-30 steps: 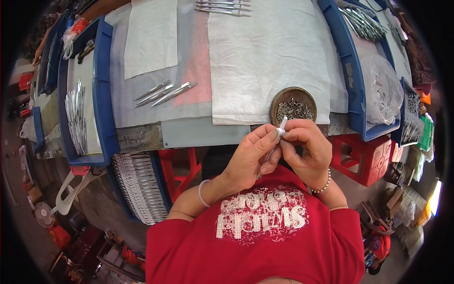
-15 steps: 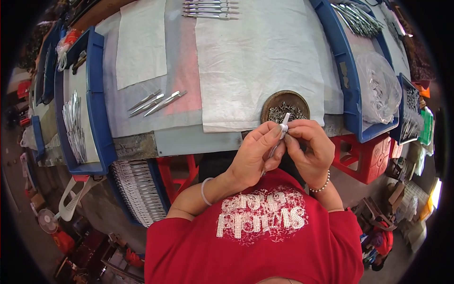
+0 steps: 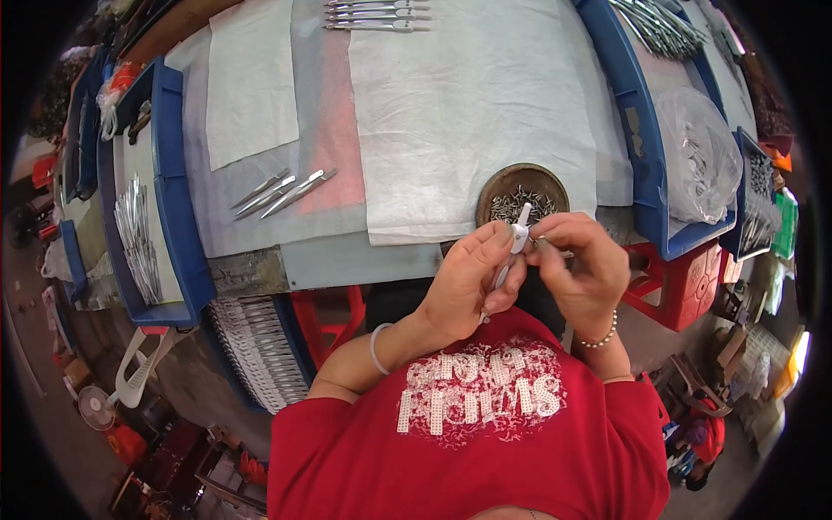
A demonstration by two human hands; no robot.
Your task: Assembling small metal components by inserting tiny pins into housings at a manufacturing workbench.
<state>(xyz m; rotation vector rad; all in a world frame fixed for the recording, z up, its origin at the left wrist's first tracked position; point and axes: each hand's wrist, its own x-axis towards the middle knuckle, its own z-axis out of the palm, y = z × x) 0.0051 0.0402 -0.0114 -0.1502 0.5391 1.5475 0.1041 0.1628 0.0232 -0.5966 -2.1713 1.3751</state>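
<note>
My left hand (image 3: 471,279) is closed around a silver drawing compass (image 3: 520,236), its round head and short handle sticking up past the fingertips. The compass legs run down through the fingers, which partly hide them. Just to the right, my right hand (image 3: 588,270) pinches a tiny metal piece, perhaps a screw, close beside the compass head. Beyond both hands stands a round brown bowl (image 3: 492,180) holding many small metal screws (image 3: 525,203).
White cloth (image 3: 468,113) covers the table. Several compasses (image 3: 377,26) lie in a row at the far side, with a few metal parts (image 3: 286,192) at left. Blue trays (image 3: 198,251) of metal parts flank me; a red stool (image 3: 680,290) stands at right.
My right hand has drawn slightly right, away from the compass head, with a tiny piece now showing in its pinch. The left hand keeps the compass nearly in place.
</note>
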